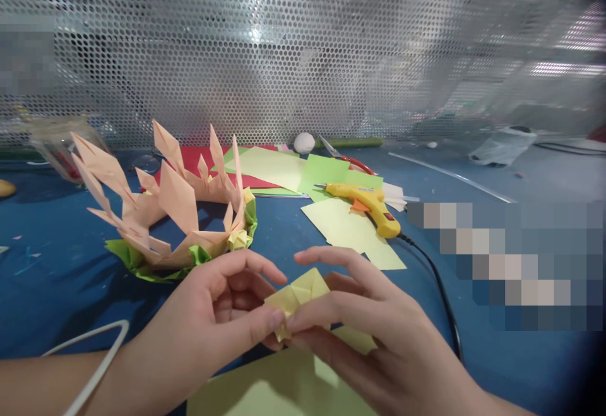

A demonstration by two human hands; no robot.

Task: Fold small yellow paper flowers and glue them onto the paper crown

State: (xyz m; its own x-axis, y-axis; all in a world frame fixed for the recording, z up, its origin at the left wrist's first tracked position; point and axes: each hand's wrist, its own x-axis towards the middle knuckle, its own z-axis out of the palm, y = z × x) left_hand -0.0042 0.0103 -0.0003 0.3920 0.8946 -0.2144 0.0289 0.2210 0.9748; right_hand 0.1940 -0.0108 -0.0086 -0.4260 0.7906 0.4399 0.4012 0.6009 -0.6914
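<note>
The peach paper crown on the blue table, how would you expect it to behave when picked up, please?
The peach paper crown is probably light for its size, being an open ring of folded paper. Its thin, pointed petals would likely bend or crease if squeezed. It seems unlikely to roll, as it rests on its wide base.

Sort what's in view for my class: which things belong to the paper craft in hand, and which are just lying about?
Likely belonging:
folded yellow paper, in the fingers of the left hand and right hand
pale yellow sheet below them
peach paper ring, bearing similar yellow folds
yellow glue gun, perhaps

Apparently lying about:
white ball
clear jar
red-handled tool
</note>
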